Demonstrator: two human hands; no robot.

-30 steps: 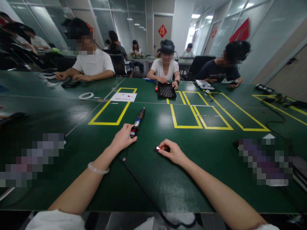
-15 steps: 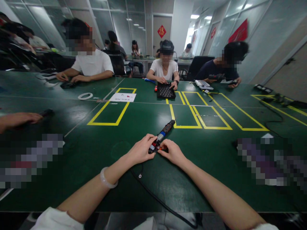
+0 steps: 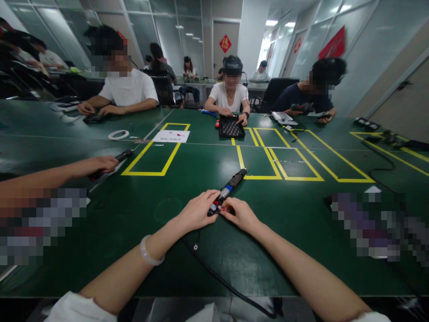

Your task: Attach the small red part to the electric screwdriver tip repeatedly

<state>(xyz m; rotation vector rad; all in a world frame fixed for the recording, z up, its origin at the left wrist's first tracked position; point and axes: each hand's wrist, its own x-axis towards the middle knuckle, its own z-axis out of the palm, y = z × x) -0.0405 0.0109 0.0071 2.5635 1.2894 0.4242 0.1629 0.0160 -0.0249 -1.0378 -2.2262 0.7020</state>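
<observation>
An electric screwdriver (image 3: 229,188) with its casing opened lies slanted on the green table, tip pointing away and to the right. Its silver motor, a blue band and small red parts show. My left hand (image 3: 200,207) is closed around the near end from the left, thumb along the lower side. At that same end, my right hand (image 3: 239,213) has thumb and index fingertip pinched together against the inner parts. A bit of orange shows beneath its fingers; what they pinch is too small to make out. A black cable (image 3: 221,277) runs below my hands to the table edge.
From the left reaches a co-worker's hand (image 3: 102,165) with a dark elongated tool (image 3: 124,155). Across the table, a person works over a black tray (image 3: 232,128). Yellow tape outlines (image 3: 144,173), a white paper (image 3: 171,136) and a white ring-shaped roll (image 3: 118,134) are on the tabletop.
At the left, the co-worker's hand has come further right into view with the dark tool. My hands and the screwdriver stay almost where they were.
</observation>
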